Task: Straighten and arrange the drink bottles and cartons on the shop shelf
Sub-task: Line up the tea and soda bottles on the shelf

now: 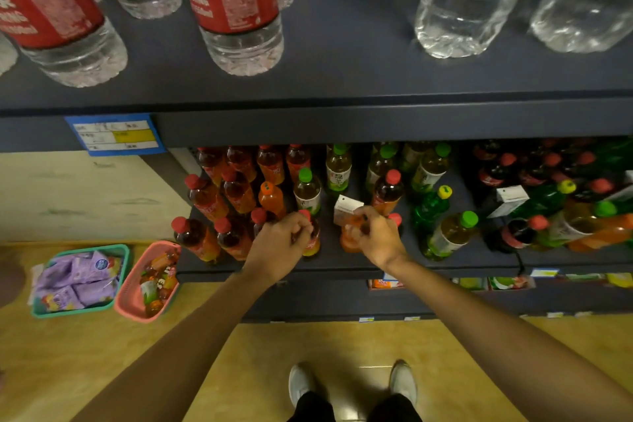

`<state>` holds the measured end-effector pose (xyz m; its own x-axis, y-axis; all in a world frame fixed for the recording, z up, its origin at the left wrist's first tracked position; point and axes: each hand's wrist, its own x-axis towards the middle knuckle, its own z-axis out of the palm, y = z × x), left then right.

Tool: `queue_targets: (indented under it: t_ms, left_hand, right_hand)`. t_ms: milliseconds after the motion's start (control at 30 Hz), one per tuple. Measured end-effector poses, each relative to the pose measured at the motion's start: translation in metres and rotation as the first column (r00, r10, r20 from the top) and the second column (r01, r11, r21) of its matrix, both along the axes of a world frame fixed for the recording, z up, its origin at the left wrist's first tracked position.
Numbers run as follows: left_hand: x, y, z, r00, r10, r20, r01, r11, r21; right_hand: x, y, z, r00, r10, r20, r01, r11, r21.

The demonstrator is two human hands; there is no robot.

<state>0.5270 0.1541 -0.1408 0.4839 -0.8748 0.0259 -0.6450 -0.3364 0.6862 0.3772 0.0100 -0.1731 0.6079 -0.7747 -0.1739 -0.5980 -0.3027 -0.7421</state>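
Your left hand (279, 243) curls round the top of a red-capped tea bottle (312, 240). Your right hand (375, 236) grips a smooth orange bottle (349, 241), with a small boxy carton (345, 209) touching its fingers. Round plastic bottles stand behind both hands on the dark flat shelf (445, 264).

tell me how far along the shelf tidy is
Done: the red-capped tea bottles at left stand in rows. In hand: the left hand grips a red-capped bottle, the right hand an orange bottle. Left: green bottles and cartons at right lie jumbled.
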Motion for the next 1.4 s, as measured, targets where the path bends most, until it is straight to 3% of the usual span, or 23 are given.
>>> queue_targets:
  t_ms: [433,833,1033,1400]
  left_hand:
    - [0.031,-0.054,-0.006,0.98,0.122,0.155,-0.145,0.979,0.142]
    - [0.057,-0.097,-0.024,0.954,-0.029,0.298,-0.087,0.926,0.367]
    - [0.071,-0.114,-0.039,0.966,-0.054,0.252,-0.045,0.928,0.369]
    - [0.08,-0.138,-0.059,0.937,-0.176,0.303,0.041,0.914,0.404]
  right_hand:
    - [-0.06,-0.027,-0.009,0.989,-0.144,-0.019,0.145,0.989,0.007]
    - [-0.045,-0.018,0.018,0.963,-0.246,0.114,0.259,0.959,-0.117]
    - [-0.013,-0.005,0.022,0.923,-0.27,0.275,0.293,0.955,-0.044]
    - [-0.018,-0.003,0.02,0.916,-0.29,0.279,0.309,0.951,-0.027]
